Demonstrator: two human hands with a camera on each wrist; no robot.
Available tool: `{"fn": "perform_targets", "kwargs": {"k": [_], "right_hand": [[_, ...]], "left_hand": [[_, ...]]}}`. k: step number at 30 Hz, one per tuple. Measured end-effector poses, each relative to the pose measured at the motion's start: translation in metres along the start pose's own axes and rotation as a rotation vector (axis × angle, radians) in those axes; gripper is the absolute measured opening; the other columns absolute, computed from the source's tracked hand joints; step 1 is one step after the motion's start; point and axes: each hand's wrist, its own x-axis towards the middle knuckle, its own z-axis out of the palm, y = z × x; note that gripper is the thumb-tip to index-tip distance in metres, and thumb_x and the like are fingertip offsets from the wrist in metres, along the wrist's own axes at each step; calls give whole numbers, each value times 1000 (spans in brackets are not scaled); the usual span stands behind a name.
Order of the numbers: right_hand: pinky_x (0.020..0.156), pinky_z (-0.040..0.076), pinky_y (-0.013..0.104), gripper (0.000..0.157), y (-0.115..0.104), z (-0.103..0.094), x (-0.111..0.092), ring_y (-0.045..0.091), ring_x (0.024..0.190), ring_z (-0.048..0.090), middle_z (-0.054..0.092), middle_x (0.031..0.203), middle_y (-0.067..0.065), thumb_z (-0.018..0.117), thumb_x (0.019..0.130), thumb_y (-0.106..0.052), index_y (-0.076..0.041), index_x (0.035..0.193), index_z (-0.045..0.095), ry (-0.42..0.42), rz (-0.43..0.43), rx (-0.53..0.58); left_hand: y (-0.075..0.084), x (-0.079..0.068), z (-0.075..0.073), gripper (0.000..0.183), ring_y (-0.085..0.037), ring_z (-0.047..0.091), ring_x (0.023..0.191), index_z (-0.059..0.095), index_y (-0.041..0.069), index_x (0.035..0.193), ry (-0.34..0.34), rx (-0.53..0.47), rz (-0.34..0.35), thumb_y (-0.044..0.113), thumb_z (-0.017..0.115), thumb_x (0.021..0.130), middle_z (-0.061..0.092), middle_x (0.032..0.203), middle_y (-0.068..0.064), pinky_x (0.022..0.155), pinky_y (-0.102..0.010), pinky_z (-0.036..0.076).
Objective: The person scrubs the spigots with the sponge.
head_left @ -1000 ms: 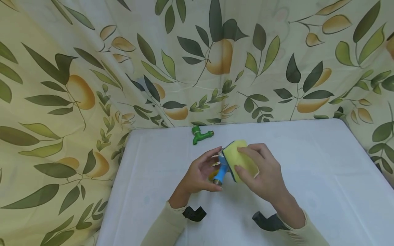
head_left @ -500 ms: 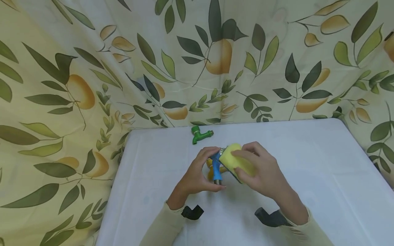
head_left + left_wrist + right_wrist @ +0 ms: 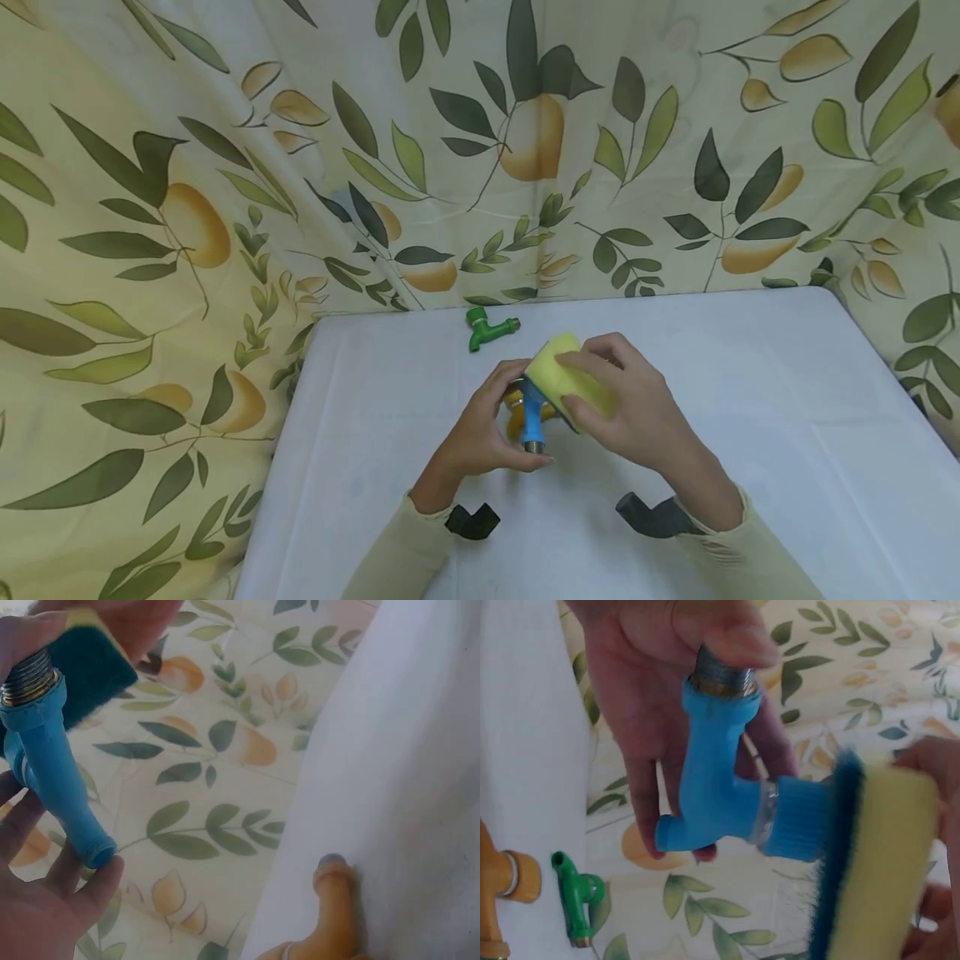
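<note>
My left hand holds a blue plastic tap above the table, thumb at its metal threaded end and fingers near the spout. In my right hand is a yellow sponge, pinched between thumb and fingers. Its dark green scouring side faces the tap and sits right at the ribbed knob, covering the knob's end in the right wrist view. An orange-yellow tap lies on the table below the hands, partly hidden behind the blue one in the head view.
A green tap lies near the back edge of the white-covered table. Behind and to the left hangs a leaf-and-fruit patterned curtain. Dark wrist devices show at both sleeves.
The blue tap has turned more upright in the left hand. The sponge has shifted slightly left and up, over the tap's knob. Both hands keep their hold.
</note>
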Motion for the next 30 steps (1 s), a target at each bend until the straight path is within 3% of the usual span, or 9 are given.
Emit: {"fn": "perform_targets", "kwargs": {"k": [3,9,14,19,22,25,28,30], "right_hand": [[67,58,32,40,0,-2,-1,12,93,58,59,110,1,80,75,-18,-17,114,75,2,-45,19],[66,57,29,39,-5,-4,0,13,91,58,59,109,1,79,76,-17,-18,115,74,-9,-25,12],[65,56,29,37,-6,-9,2,12,88,58,60,106,1,78,75,-17,-17,112,75,8,-32,-13],[67,57,30,39,-8,-8,1,13,93,59,59,109,1,81,75,-20,-17,114,75,-21,-75,11],[67,58,33,39,-6,-6,1,14,93,59,59,109,2,81,75,-19,-16,113,75,6,-65,2],[68,58,33,41,-7,-1,0,15,93,59,58,111,4,80,78,-18,-16,118,72,19,-14,3],[68,57,31,43,-8,5,-4,15,94,59,58,113,3,81,80,-19,-16,121,70,-11,16,22],[69,57,32,43,-8,10,-7,16,96,58,58,113,4,82,80,-19,-16,122,69,3,59,13]], "left_hand": [[2,0,0,105,-20,50,132,34,14,155,-11,-11,-23,7,94,68,44,149,-8,115,-37,46],[8,0,5,109,-17,45,132,33,20,157,-54,53,-127,18,95,68,46,145,-5,111,-39,49],[10,1,7,108,-17,45,132,36,20,156,-48,106,-126,22,95,67,47,144,-4,109,-40,50],[11,2,7,107,-16,50,127,35,19,155,-41,105,-107,22,95,67,50,141,-4,110,-39,50],[9,3,7,107,-16,52,128,34,19,156,-32,77,-90,21,95,68,52,142,-4,111,-40,49],[7,3,7,109,-15,53,129,26,15,159,-17,-53,-91,30,92,74,50,146,-5,113,-37,47],[7,5,7,115,-14,54,125,11,16,162,59,-321,-115,48,85,81,47,143,-6,107,-30,50],[7,7,8,115,-14,54,121,8,17,161,136,-558,-124,57,81,81,45,138,-6,102,-26,53]]}}
